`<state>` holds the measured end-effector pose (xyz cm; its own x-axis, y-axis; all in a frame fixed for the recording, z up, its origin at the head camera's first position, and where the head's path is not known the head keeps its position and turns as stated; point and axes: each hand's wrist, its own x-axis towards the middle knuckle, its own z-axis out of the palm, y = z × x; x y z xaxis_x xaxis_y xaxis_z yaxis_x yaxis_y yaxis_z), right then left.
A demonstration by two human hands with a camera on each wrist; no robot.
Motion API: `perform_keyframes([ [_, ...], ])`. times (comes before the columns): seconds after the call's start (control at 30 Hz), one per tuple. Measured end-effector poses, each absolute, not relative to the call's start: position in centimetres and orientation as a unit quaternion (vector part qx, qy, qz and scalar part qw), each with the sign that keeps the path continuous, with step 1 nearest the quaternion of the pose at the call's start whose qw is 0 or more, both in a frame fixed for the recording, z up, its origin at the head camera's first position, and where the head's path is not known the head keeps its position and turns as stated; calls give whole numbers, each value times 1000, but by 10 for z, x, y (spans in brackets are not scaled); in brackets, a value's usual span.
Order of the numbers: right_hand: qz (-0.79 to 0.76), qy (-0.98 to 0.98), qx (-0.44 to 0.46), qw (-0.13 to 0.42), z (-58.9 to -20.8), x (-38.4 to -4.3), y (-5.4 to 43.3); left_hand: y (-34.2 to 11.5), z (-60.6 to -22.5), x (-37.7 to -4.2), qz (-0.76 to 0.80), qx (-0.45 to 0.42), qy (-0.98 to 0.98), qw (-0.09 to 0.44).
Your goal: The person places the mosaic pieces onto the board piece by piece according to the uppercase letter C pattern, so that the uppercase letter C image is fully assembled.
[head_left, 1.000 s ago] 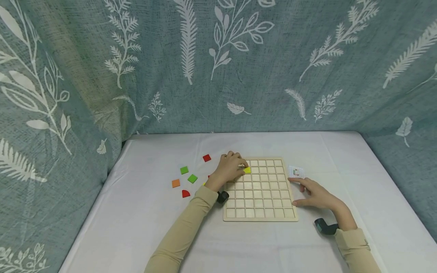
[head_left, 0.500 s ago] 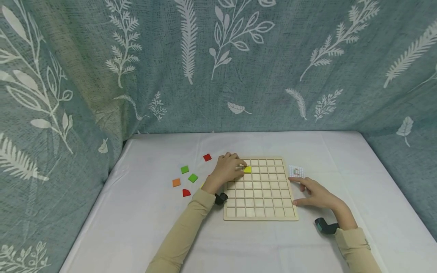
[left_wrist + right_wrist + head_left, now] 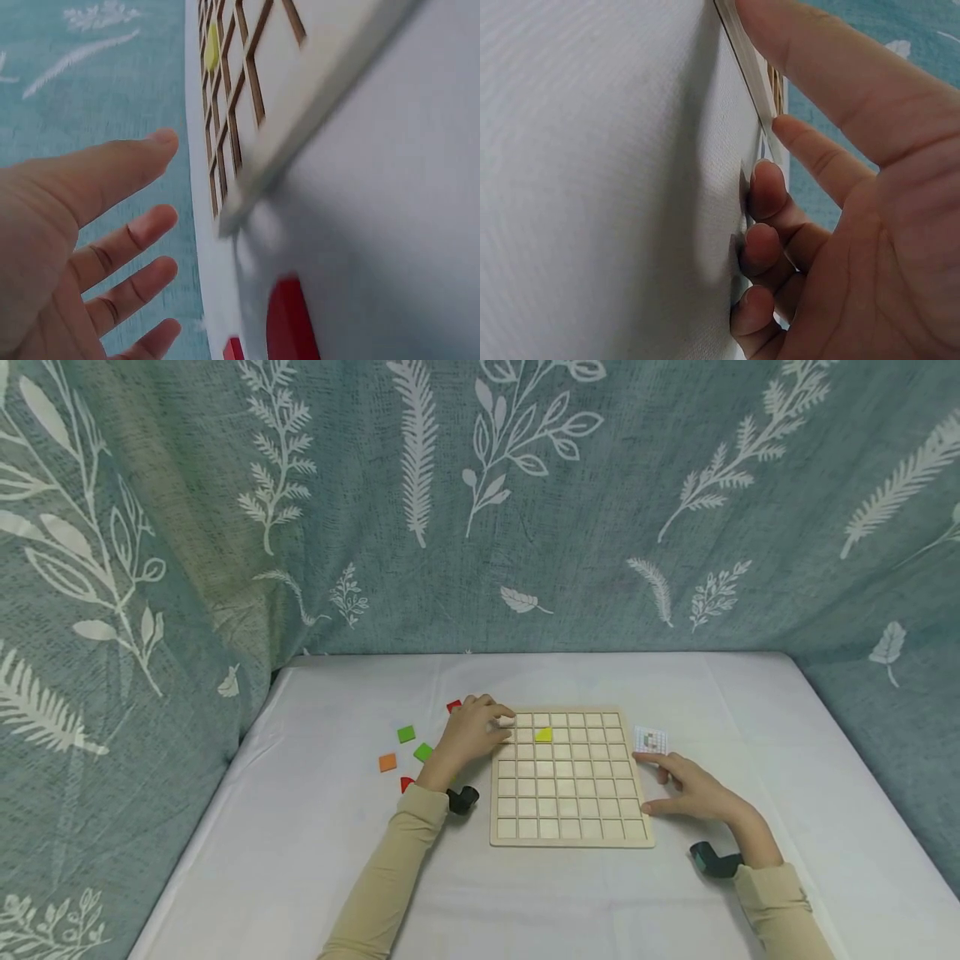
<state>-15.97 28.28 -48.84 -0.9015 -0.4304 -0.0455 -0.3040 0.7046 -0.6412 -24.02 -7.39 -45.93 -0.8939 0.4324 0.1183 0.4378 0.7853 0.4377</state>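
A yellow tile (image 3: 543, 735) lies in a cell near the back left of the wooden grid board (image 3: 572, 842). Over the board's left back corner hovers my left hand (image 3: 468, 731), thumb and fingers spread with nothing between them; the left wrist view shows the fingers (image 3: 124, 176) apart. At the board's right edge rests my right hand (image 3: 693, 789), its thumb and forefinger touching the rim. The right wrist view shows its other fingers (image 3: 769, 191) loosely bent against the white cloth.
Left of the board lie green tiles (image 3: 406, 733), an orange tile (image 3: 387, 762) and red pieces (image 3: 407, 783), some partly behind the left arm. A small printed card (image 3: 650, 739) lies by the board's right back edge. A leaf-patterned curtain (image 3: 570, 568) hangs behind the table.
My left hand has let go of the yellow tile and moved left, away from it. The tile stays in its cell. My right hand has kept its place at the board's edge.
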Motion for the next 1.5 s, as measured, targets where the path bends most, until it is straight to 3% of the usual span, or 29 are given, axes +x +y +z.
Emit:
perform_keyframes([
  [0.8, -324, 919, -204, 98, -494, -162, 284, -133, -466, -263, -224, -132, -965, 36],
  [1.5, -320, 922, -192, 107, -488, -162, 283, -146, -464, -275, -190, -100, -977, 2],
])
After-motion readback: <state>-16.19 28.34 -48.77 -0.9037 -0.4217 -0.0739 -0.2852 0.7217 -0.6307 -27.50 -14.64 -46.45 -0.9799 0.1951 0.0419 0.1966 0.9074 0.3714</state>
